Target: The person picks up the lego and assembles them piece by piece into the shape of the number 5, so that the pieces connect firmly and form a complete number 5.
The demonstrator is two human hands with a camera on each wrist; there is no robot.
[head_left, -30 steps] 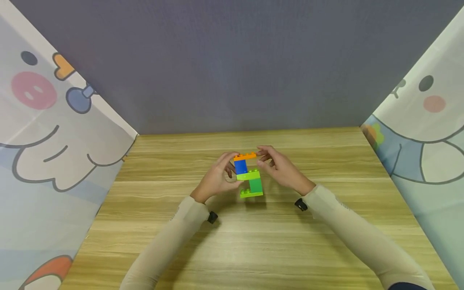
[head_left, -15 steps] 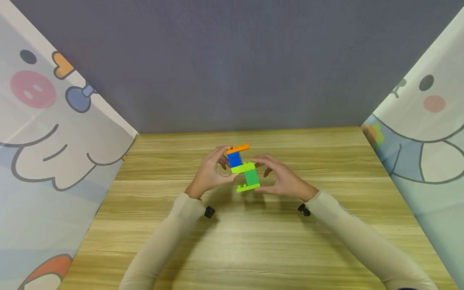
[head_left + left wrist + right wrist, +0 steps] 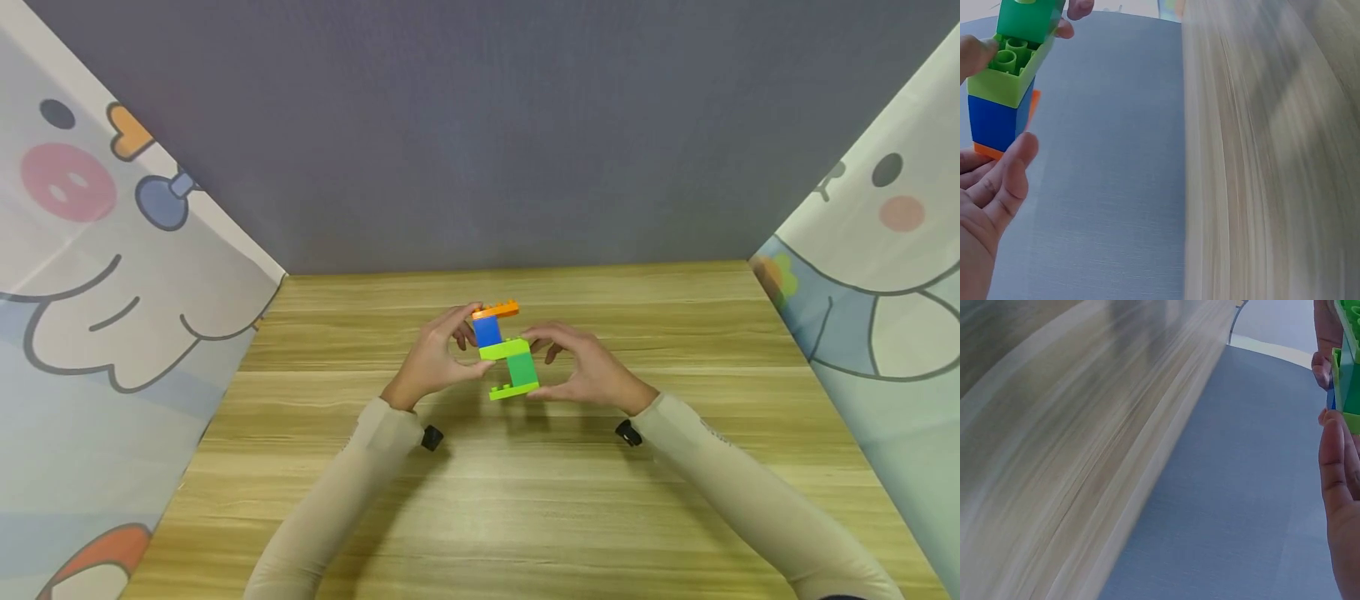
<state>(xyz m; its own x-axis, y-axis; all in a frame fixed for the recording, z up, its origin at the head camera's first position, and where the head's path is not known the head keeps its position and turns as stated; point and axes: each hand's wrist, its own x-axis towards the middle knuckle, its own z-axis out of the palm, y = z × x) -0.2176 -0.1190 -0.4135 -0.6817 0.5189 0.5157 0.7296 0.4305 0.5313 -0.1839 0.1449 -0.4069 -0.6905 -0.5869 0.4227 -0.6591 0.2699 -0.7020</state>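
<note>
Toy building bricks form a stepped S-shape, held tilted above the table. From the top come an orange brick [image 3: 506, 309], a blue brick [image 3: 487, 332], a lime brick [image 3: 495, 351], a green brick [image 3: 522, 369] and a lower lime brick [image 3: 504, 392]. My left hand [image 3: 433, 354] pinches the upper part, fingers at the orange brick and thumb under the middle lime one. On the other side, my right hand [image 3: 588, 367] pinches the lower part between fingers at the middle lime brick and thumb at the lower lime one. The left wrist view shows hollow tubes under the middle lime brick [image 3: 999, 86].
Below the hands lies a wood-grain table [image 3: 525, 508]. A grey panel [image 3: 510, 150] rises along its far edge. Cartoon-printed cloths [image 3: 82, 275] stand at the left and right sides. A small black device [image 3: 432, 438] sits at each wrist.
My right hand has come down from beside the orange brick's end to grip the lower lime and green part. The brick assembly has shifted slightly left and away, and tilted.
</note>
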